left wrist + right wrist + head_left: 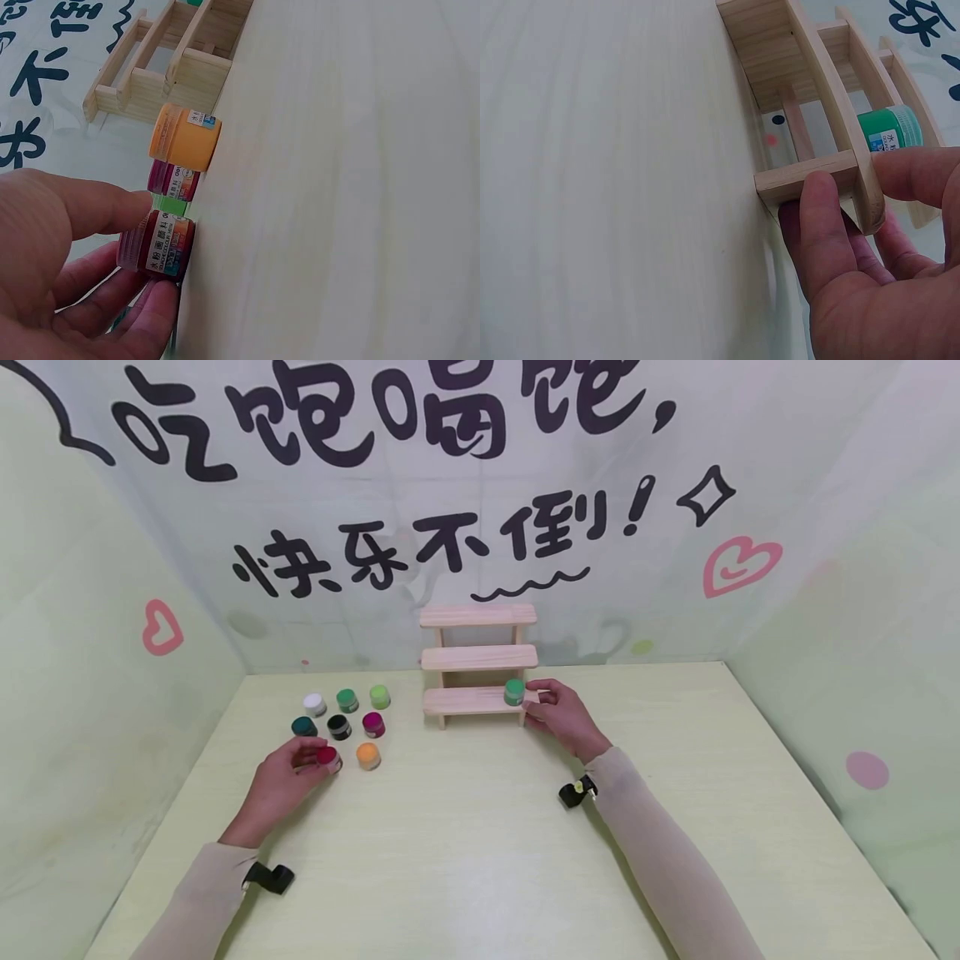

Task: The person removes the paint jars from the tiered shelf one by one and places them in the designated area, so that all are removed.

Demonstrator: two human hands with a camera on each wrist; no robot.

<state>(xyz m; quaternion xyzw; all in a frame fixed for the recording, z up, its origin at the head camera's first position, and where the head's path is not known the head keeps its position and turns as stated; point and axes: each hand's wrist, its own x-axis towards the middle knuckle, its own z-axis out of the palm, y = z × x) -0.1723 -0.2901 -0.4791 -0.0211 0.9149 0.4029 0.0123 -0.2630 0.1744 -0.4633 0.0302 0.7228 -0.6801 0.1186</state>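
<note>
My left hand [281,781] pinches a dark red paint jar [161,246] between thumb and fingers, its printed label facing the left wrist camera. An orange paint jar [367,756] and a magenta paint jar [373,725] stand just to its right. At the wooden three-step rack [478,657], my right hand [566,718] grips the right end of the lowest step. One finger lies against the rack's leg [780,180], while another digit reaches over the plank close to a green paint jar [889,129]. That jar sits on the lowest step near its right end.
Behind the left hand stand more paint jars: white [314,704], green [347,700], light green [379,696], teal [303,727] and black [339,727]. A printed cloth backdrop [360,635] rises right behind the rack and encloses the pale table [450,860] on both sides.
</note>
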